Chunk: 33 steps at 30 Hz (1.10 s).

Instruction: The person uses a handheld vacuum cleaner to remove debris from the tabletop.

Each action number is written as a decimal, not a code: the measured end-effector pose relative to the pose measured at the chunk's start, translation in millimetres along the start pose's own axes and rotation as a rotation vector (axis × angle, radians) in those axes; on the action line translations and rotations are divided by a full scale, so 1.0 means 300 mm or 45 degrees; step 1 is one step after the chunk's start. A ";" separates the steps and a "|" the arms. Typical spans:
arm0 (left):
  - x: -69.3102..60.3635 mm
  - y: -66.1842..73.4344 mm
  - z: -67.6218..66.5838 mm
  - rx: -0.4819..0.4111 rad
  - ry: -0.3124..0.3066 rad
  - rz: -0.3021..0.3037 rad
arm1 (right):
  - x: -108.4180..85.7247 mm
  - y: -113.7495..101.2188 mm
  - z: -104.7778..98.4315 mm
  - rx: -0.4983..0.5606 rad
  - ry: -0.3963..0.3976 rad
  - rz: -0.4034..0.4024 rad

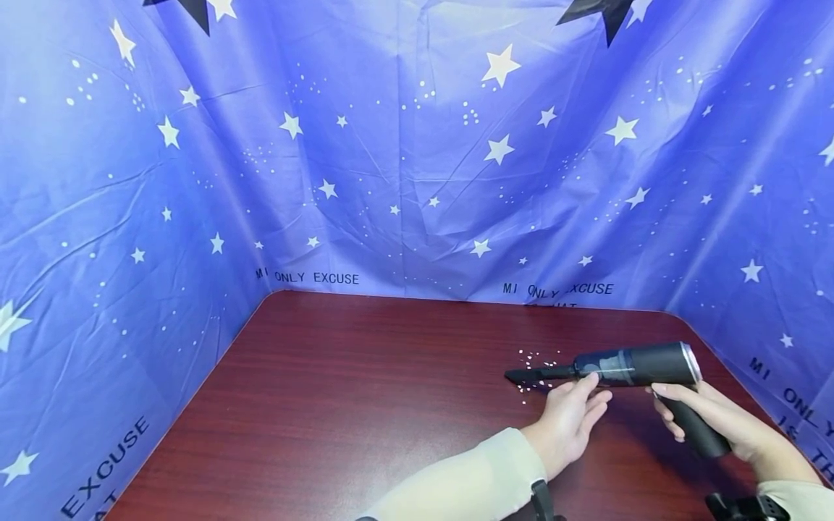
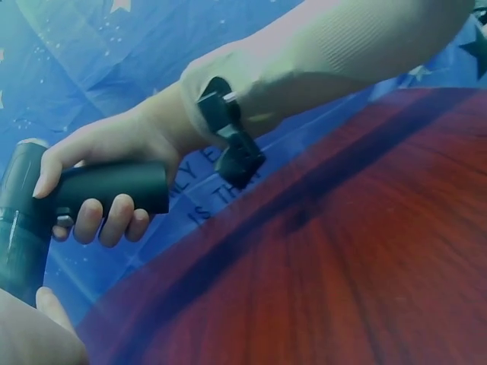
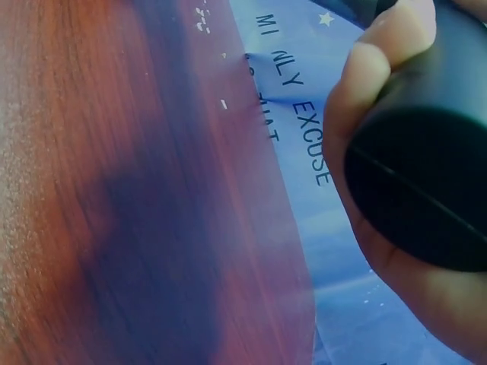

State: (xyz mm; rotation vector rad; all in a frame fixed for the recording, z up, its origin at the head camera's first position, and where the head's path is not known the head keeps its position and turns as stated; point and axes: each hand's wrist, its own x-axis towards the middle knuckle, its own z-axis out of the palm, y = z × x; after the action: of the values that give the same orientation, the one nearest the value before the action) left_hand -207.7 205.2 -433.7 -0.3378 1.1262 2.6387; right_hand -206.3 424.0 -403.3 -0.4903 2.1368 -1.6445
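A black handheld vacuum cleaner [image 1: 658, 364] with a see-through front section and a flat dark nozzle [image 1: 541, 374] points left in the head view. My right hand [image 1: 717, 420] grips its handle, fingers curled round it, as the left wrist view also shows on the handle [image 2: 114, 188]. Under the see-through section is my left hand [image 1: 567, 427], its thumb against the barrel and its fairly straight fingers below. Small white scraps [image 1: 531, 359] lie on the table around the nozzle tip; some scraps [image 3: 202, 19] show in the right wrist view.
The dark red wooden table [image 1: 313, 376] is enclosed at the back and sides by blue cloth [image 1: 397, 145] printed with stars and letters. Each wrist wears a dark strap, such as the right strap [image 1: 746, 506].
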 end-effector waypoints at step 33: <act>0.091 -0.025 0.082 0.168 -0.048 -0.008 | -0.035 0.050 -0.040 0.287 -0.053 -0.136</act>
State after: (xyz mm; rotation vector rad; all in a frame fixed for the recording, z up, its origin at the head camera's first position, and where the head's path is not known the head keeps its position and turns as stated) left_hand -233.8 232.1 -430.4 -0.2634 1.2772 2.5382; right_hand -204.0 442.8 -414.0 -0.5708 1.8945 -1.8888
